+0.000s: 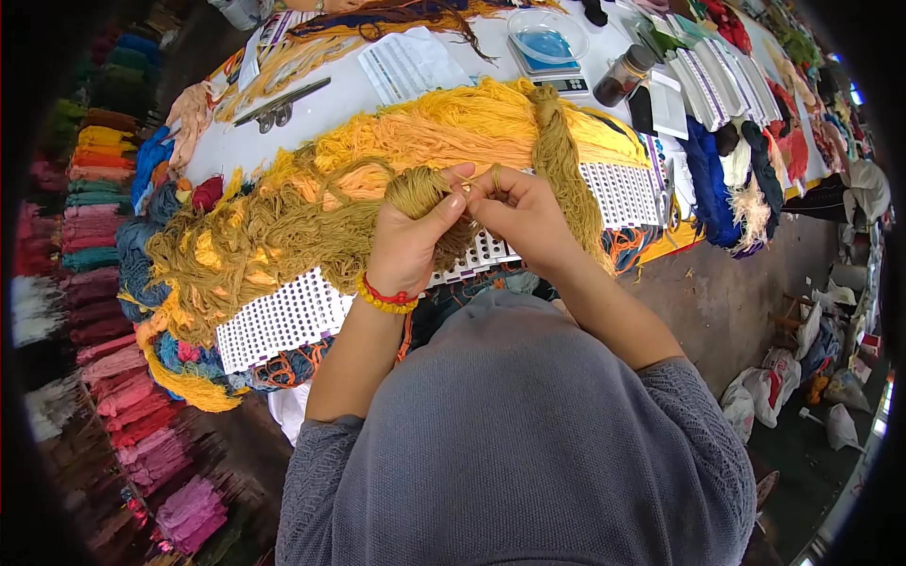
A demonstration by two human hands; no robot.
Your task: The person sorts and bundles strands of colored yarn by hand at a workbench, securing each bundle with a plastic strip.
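My left hand, a red and yellow beaded bracelet at its wrist, is closed around a wound bundle of olive yarn. Close beside it, my right hand pinches a thin strand of the same yarn, and the fingertips of both hands nearly meet. Behind the right hand lies a long olive skein. Loose olive yarn spreads in tangles to the left, over orange and yellow yarn. White perforated cards lie along the near table edge.
Farther back on the white table are a clipboard clip, a printed sheet, a scale with a clear dish and a dark jar. Scissors lie at the right. Colored skeins line the left side; plastic bags sit on the floor.
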